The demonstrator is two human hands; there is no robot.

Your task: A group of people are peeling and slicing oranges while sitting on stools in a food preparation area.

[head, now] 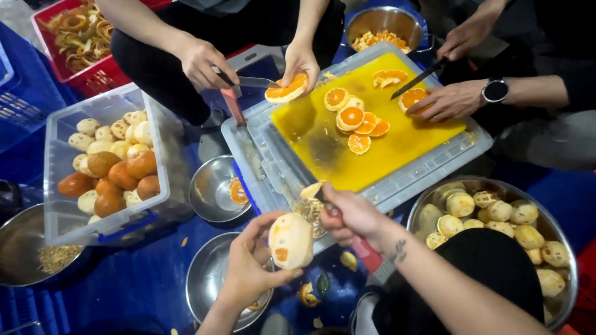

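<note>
The left hand is cradling 1 peeled orange, fingers wrapped closed beneath it — keeping the surface turned toward the blade. Just right of that grip, the right hand is clenching a knife handle, working over a steel bowl — positioned to be catching peel.

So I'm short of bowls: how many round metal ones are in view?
5: one far left, one beside the clear crate, one under the left hand, one of peeled fruit right, one top centre. More may be hidden.

- Steel bowl sits open below the left hand.
- Yellow cutting board ahead is crowded by co-workers' hands and orange slices.
</note>
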